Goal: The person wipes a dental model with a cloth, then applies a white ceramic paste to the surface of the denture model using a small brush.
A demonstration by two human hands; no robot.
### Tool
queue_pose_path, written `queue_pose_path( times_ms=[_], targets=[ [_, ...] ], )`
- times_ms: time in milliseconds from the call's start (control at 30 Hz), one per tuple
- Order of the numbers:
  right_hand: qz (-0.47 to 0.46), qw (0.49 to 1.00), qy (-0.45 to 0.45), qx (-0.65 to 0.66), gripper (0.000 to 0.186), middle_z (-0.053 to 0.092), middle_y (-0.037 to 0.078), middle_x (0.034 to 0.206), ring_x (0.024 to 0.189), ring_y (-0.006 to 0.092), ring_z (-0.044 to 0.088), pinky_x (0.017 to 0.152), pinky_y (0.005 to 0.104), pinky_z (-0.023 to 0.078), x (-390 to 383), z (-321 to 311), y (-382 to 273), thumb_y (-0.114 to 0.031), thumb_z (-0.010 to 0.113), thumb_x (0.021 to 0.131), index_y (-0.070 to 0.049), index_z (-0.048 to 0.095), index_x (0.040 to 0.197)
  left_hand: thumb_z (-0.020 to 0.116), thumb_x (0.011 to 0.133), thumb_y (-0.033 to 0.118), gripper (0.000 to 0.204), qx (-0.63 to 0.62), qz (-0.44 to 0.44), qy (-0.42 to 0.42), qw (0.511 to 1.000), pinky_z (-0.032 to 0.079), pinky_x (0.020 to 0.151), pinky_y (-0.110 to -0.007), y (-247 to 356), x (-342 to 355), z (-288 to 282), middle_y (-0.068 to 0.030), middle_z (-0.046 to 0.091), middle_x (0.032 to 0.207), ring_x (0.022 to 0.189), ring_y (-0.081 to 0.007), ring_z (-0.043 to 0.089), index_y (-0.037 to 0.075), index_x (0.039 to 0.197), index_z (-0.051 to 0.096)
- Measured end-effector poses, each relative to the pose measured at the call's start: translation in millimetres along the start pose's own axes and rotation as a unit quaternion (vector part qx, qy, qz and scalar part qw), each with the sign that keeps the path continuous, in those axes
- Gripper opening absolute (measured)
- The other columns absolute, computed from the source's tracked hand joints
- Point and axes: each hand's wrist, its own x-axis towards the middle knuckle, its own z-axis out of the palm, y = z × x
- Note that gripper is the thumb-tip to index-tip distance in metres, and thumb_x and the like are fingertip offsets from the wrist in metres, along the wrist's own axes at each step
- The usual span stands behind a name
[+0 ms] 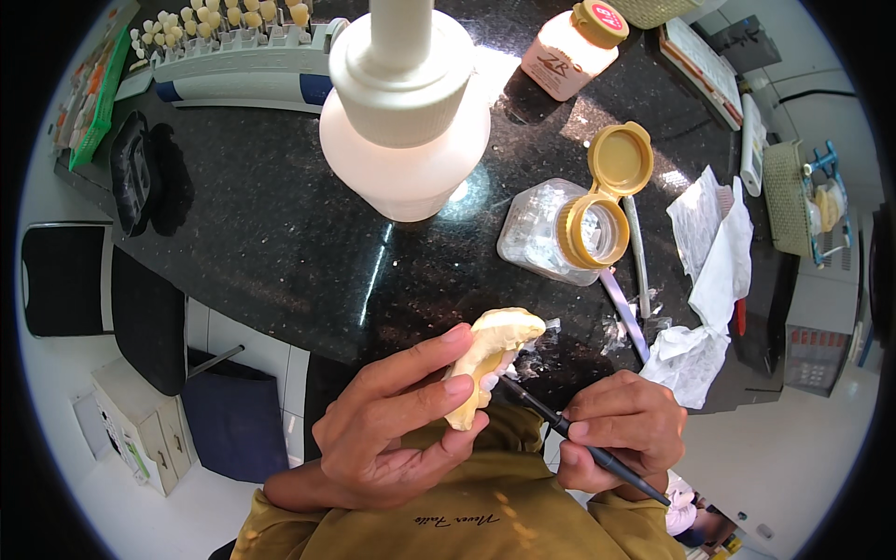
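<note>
- The left hand (392, 439) pinches a pale yellow plaster dental cast (490, 359) between thumb and fingers, above the edge of the black speckled stone counter (280, 243).
- The right hand (621, 434) grips a thin black brush-like tool (569, 434), its tip touching the cast.
- The open clear jar with a tan flip lid (569, 229) lies just beyond; I judge a stray elbow could spill it.
- A loose pinch could drop the cast.

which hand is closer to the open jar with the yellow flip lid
Right. The right hand, holding a thin black tool, sits below the open jar. The left hand, holding the cream dental cast, is farther away, below and to the jar's left.
</note>
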Motion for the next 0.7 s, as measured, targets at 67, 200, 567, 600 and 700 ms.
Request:
queue_pose_path(
  times_ms=[67, 200, 567, 600, 700],
  targets=[
    [-0.001, 1.000, -0.001, 0.004, 0.024, 0.065, 0.013, 0.070, 0.056, 0.0208, 0.064, 0.047, 0.0256, 0.052, 0.7, 0.4, 0.2, 0.003, 0.077, 0.064, 0.003, 0.065, 0.085, 0.079, 0.070, -0.005, 0.041, 0.000, 0.002, 0.001, 1.000, 0.061, 0.079, -0.031, -0.7, -0.3, 0.3, -0.0290, 0.061, 0.115, 0.099, -0.0315, 0.068, -0.003, 0.107, 0.061],
    [0.003, 1.000, -0.004, 0.006, 0.024, 0.065, 0.013, 0.070, 0.057, 0.0208, 0.064, 0.047, 0.0256, 0.052, 0.3, -0.3, 0.5, 0.004, 0.077, 0.064, 0.004, 0.065, 0.085, 0.079, 0.070, -0.005, 0.041, 0.001, 0.005, 0.001, 1.000, 0.061, 0.079, -0.032, -1.8, -0.5, 0.4, -0.0291, 0.061, 0.115, 0.099, -0.0318, 0.068, -0.003, 0.107, 0.061],
    [0.007, 1.000, -0.010, 0.011, 0.024, 0.066, 0.013, 0.071, 0.057, 0.0212, 0.065, 0.048, 0.0259, 0.053, 2.1, -1.1, -0.9, 0.003, 0.077, 0.065, 0.004, 0.065, 0.085, 0.078, 0.071, -0.005, 0.041, -0.009, 0.006, -0.010, 1.000, 0.060, 0.080, -0.031, -1.9, -0.8, -1.2, -0.0297, 0.059, 0.117, 0.102, -0.0322, 0.067, -0.003, 0.109, 0.060],
    [0.008, 1.000, -0.010, 0.012, 0.024, 0.066, 0.014, 0.071, 0.057, 0.0212, 0.065, 0.048, 0.0259, 0.053, 1.8, -1.0, -0.5, 0.003, 0.077, 0.065, 0.004, 0.065, 0.086, 0.078, 0.071, -0.005, 0.042, -0.009, 0.006, -0.012, 1.000, 0.060, 0.080, -0.031, -2.2, -0.8, -1.2, -0.0297, 0.059, 0.117, 0.102, -0.0321, 0.067, -0.003, 0.109, 0.060],
    [0.010, 1.000, -0.007, 0.016, 0.025, 0.066, 0.014, 0.071, 0.057, 0.0213, 0.065, 0.048, 0.0259, 0.053, 0.8, -1.1, 0.3, 0.003, 0.077, 0.065, 0.004, 0.065, 0.086, 0.078, 0.072, -0.006, 0.042, -0.009, 0.009, -0.014, 1.000, 0.060, 0.080, -0.031, -3.3, -1.5, -1.4, -0.0298, 0.059, 0.118, 0.102, -0.0320, 0.067, -0.003, 0.109, 0.060]
  ],
)
